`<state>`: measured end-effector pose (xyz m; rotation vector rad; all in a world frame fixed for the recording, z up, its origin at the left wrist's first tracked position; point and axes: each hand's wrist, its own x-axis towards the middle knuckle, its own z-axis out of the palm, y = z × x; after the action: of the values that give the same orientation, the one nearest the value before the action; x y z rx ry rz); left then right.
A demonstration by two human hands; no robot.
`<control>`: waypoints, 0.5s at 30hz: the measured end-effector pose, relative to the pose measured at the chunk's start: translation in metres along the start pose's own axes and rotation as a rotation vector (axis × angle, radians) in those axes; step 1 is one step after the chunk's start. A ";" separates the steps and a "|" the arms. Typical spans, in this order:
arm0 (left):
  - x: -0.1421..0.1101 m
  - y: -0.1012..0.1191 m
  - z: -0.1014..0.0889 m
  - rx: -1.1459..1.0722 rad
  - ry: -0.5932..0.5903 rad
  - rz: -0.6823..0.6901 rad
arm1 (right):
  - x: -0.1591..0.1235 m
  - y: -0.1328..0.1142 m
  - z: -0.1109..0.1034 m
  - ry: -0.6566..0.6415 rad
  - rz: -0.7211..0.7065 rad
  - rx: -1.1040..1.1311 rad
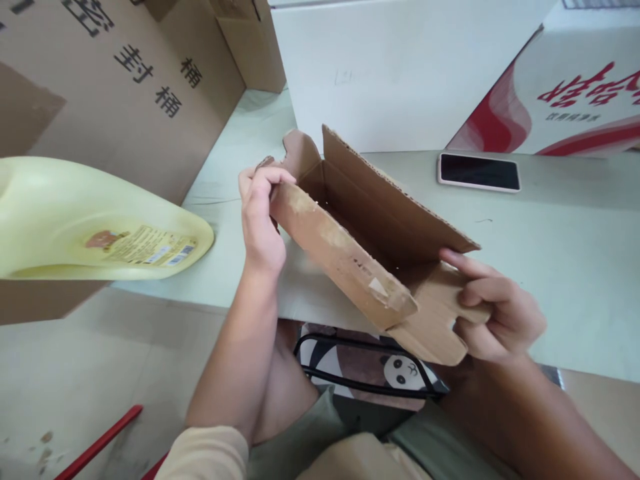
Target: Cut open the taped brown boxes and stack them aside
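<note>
A small brown cardboard box is held tilted above the front edge of the table, its top open and its inside dark. My left hand grips the far left end, fingers curled over the rim. At the near right end, my right hand pinches a notched end flap that sticks outward. Another flap stands up at the left end. The box's near wall has scuffed, torn paper and a pale patch. Part of the bottom is in shadow.
A yellow bottle stands out at the left, before a large printed carton. Behind are a white box and a red-and-white carton. A phone lies on the pale table. Below the edge is a panda-printed item.
</note>
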<state>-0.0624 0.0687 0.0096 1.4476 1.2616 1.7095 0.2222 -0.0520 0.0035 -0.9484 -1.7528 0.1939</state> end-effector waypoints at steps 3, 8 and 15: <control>0.000 0.002 0.002 -0.108 0.032 0.062 | -0.001 0.001 0.000 0.015 0.052 0.045; 0.001 0.019 0.008 -0.248 0.054 0.053 | -0.004 0.003 0.006 0.100 0.080 0.061; -0.005 0.015 0.011 -0.308 0.028 -0.043 | -0.008 0.006 0.019 0.118 0.093 -0.052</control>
<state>-0.0482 0.0620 0.0205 1.2118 0.9828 1.8078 0.2096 -0.0473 -0.0131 -1.0596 -1.6141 0.1498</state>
